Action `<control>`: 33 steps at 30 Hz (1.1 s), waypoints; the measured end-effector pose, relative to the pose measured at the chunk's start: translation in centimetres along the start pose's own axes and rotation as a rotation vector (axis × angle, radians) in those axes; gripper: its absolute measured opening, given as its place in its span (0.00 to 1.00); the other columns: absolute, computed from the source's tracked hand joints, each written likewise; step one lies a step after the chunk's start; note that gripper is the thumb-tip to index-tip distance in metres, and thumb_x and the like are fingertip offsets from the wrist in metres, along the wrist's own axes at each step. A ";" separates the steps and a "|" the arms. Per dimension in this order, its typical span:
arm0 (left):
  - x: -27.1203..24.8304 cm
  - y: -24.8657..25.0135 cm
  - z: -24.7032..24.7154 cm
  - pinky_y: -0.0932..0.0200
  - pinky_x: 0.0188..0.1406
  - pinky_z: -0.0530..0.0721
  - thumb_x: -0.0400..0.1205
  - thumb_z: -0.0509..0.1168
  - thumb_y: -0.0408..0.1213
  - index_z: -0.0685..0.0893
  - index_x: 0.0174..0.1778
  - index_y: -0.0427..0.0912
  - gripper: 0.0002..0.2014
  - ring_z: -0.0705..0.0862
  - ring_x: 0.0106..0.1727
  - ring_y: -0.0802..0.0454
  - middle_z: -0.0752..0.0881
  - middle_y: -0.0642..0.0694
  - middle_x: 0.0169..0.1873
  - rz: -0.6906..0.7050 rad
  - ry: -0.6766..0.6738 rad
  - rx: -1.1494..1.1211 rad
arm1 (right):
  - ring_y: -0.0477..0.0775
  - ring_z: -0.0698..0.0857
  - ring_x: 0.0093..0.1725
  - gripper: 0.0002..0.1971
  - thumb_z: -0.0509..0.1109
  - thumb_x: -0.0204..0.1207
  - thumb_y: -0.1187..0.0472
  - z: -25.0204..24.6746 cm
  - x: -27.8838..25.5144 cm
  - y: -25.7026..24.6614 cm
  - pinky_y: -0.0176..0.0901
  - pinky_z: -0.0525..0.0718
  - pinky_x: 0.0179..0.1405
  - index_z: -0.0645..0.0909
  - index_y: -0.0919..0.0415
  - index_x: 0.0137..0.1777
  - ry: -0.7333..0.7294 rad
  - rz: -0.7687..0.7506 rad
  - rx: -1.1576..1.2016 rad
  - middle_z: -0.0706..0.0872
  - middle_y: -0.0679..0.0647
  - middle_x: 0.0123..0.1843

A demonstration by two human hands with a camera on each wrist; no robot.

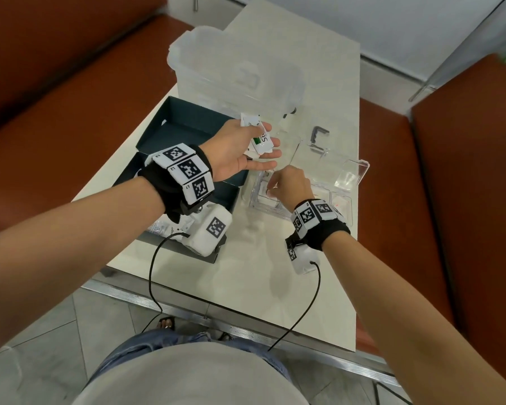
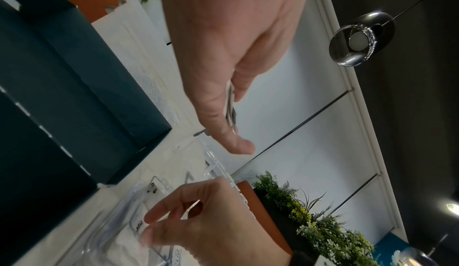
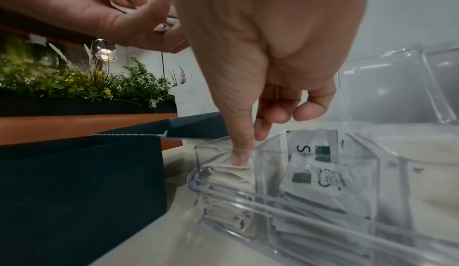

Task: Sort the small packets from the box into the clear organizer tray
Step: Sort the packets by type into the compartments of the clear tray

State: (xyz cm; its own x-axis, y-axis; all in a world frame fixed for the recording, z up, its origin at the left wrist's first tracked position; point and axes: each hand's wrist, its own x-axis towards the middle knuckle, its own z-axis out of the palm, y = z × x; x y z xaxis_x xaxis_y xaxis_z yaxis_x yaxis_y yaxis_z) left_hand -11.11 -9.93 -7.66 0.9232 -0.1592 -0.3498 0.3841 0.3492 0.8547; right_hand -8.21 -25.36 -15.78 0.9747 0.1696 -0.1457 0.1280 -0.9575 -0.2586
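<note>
While a small fan of packets [image 1: 260, 138] is held in the left hand [image 1: 240, 153] just above the clear organizer tray [image 1: 354, 171], the right hand [image 1: 289, 182], nearer the tray, is pressed fingertip-down on packets in its box-side compartment.

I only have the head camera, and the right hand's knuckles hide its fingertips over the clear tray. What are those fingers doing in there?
Observer: In the right wrist view, one finger of the right hand presses down on a stack of white packets in the organizer tray's end compartment, the one beside the dark box.
Operator: What's in the next compartment?
Observer: The green-marked packets, lying loosely tilted.
Operator: Is the left hand actually gripping its packets?
Observer: Yes. The left wrist view shows the left hand pinching the held packets, seen edge-on, between thumb and fingers.
</note>
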 end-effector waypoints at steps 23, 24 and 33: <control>0.8 -0.7 -0.8 0.49 0.44 0.91 0.88 0.59 0.30 0.76 0.68 0.29 0.14 0.90 0.51 0.39 0.85 0.30 0.59 0.008 -0.018 -0.062 | 0.57 0.79 0.59 0.07 0.70 0.78 0.57 -0.8 -0.2 0.4 0.52 0.66 0.58 0.89 0.49 0.52 -0.053 -0.153 -0.197 0.77 0.49 0.45; 0.9 -0.8 -0.8 0.50 0.43 0.91 0.87 0.60 0.29 0.76 0.69 0.28 0.15 0.90 0.50 0.39 0.85 0.30 0.59 0.013 -0.014 -0.061 | 0.56 0.79 0.59 0.07 0.70 0.78 0.58 -1.2 -0.2 0.5 0.51 0.66 0.58 0.88 0.50 0.53 -0.041 -0.141 -0.153 0.79 0.50 0.46; 1.6 -1.6 -0.5 0.58 0.39 0.90 0.78 0.71 0.24 0.83 0.60 0.34 0.14 0.88 0.57 0.43 0.88 0.36 0.57 0.033 -0.034 0.081 | 0.41 0.82 0.35 0.10 0.68 0.80 0.57 -7.5 -1.5 -0.1 0.28 0.79 0.42 0.87 0.53 0.58 0.317 -0.136 0.512 0.87 0.47 0.38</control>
State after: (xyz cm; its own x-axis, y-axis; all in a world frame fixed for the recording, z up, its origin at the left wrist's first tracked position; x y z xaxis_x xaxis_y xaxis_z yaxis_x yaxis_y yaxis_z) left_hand -10.22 -10.28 -9.74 0.9339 -0.1809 -0.3083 0.3494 0.2791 0.8945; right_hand -8.34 -27.30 -8.34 0.9730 0.1296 0.1910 0.2271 -0.6852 -0.6921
